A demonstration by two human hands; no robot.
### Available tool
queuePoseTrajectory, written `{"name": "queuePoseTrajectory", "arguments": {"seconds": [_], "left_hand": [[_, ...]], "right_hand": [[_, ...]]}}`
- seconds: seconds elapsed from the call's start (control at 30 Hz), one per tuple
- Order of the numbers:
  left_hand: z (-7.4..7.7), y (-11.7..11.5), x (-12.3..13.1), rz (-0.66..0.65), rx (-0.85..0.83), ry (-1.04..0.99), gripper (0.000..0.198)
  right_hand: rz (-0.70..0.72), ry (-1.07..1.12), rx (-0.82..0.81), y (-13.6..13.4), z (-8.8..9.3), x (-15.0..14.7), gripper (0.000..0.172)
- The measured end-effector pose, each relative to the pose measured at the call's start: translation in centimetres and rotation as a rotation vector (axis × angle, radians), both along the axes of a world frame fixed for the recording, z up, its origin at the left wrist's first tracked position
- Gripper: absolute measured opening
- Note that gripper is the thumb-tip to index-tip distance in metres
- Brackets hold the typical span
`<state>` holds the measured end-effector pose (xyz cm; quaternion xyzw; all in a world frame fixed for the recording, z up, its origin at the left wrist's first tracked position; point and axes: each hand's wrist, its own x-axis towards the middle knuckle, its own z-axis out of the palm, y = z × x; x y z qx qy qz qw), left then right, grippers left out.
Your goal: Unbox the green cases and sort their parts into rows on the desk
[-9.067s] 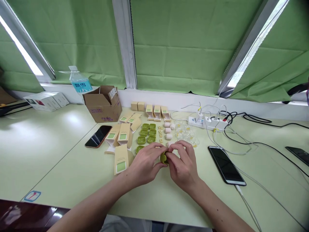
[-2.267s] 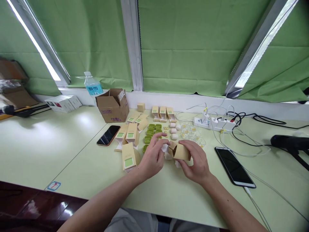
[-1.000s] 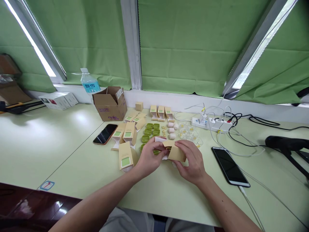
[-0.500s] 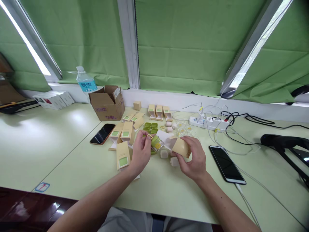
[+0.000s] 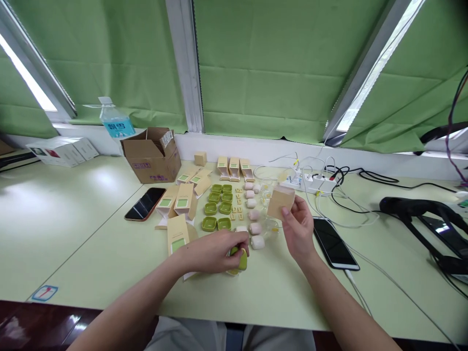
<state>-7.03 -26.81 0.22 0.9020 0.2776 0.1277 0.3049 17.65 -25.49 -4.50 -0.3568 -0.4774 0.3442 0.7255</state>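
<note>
My left hand is closed around a small green-lidded container, low over the table's near side; the fingers hide part of it. My right hand grips a small tan cardboard box between thumb and fingers, raised above the table. Between the hands lie green square lids in two columns and small yellow pieces. Beside them is a column of white and pinkish rounded blocks, with clear containers to its right. Tan boxes with green windows lie left of the lids.
A brown carton stands at the back left near a water bottle. One phone lies on the left, another phone on the right with a cable. Behind are a power strip and wires. A black stand is far right.
My left hand has brought the green-lidded container down and nearer to me, away from the box. My right hand has lifted and turned the box. The view has shifted slightly right.
</note>
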Motion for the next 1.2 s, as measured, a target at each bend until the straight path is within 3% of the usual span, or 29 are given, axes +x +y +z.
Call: {"name": "queuePoseTrajectory", "arguments": {"seconds": [0.17, 0.37, 0.43, 0.57, 0.67, 0.87, 1.03, 1.2], "left_hand": [[-0.2, 0.0, -0.1, -0.05, 0.043, 0.026, 0.024], [0.0, 0.1, -1.0, -0.019, 0.019, -0.081, 0.026], [-0.2, 0.2, -0.9, 0.06, 0.016, -0.2, 0.034], [-1.3, 0.7, -0.1, 0.342, 0.033, -0.56, 0.057], [-2.2, 1.1, 0.3, 0.382, -0.005, -0.672, 0.07], [-2.6, 1.2, 0.4, 0.338, 0.012, -0.733, 0.067], [-2.3, 0.9, 0.5, 0.316, 0.034, -0.659, 0.068], [-3.2, 0.8, 1.0, 0.266, -0.064, -0.734, 0.065]], "right_hand": [[0.226, 0.04, -0.064, 0.0, 0.5, 0.5, 0.032], [0.353, 0.107, -0.091, 0.5, 0.5, 0.4, 0.033], [0.395, 0.124, -0.093, 0.6, 0.8, -0.2, 0.03], [0.518, 0.113, -0.116, 0.5, 2.1, -2.0, 0.034], [0.583, 0.077, -0.14, 0.3, 2.9, -3.8, 0.036], [0.613, 0.033, -0.13, 0.0, 3.0, -6.2, 0.049], [0.518, -0.066, -0.095, -0.3, 1.9, -5.9, 0.055], [0.491, -0.048, -0.093, -0.6, 1.5, -5.5, 0.061]]}}
